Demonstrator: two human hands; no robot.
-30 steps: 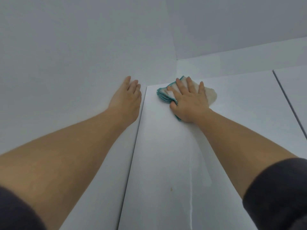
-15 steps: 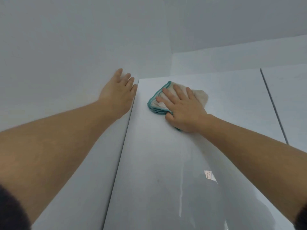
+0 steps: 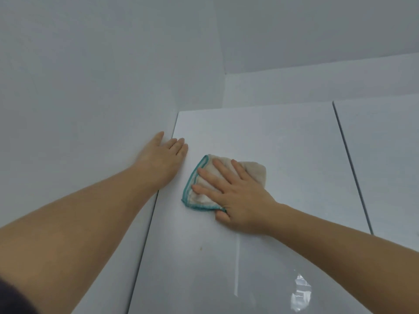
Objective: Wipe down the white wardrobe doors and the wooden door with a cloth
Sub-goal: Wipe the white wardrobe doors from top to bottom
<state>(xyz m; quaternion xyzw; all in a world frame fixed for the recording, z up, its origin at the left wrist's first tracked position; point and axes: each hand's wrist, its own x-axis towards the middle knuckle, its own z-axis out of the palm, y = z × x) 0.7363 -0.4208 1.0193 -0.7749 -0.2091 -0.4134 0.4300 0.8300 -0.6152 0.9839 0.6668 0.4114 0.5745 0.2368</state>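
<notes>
Counting what's here: two white wardrobe doors, one cloth, two bare hands. The near door (image 3: pixel 260 132) fills most of the view. It's glossy, with a thin pale streak running down its lower part. The second door (image 3: pixel 385 155) sits just right of it, across a dark seam (image 3: pixel 349 166). The cloth (image 3: pixel 199 201) is a folded beige rag with teal stitched edging, lying flat on the near door's upper left part. The right grip (image 3: pixel 240 200) has its fingers spread straight, pressing the cloth against that door. The thumb sits at the cloth's lower edge, and I honestly can't tell if it's tucked under. The left grip (image 3: pixel 162 159) lies flat and holds nothing, resting along the near door's left edge with its fingertips just over it.
</notes>
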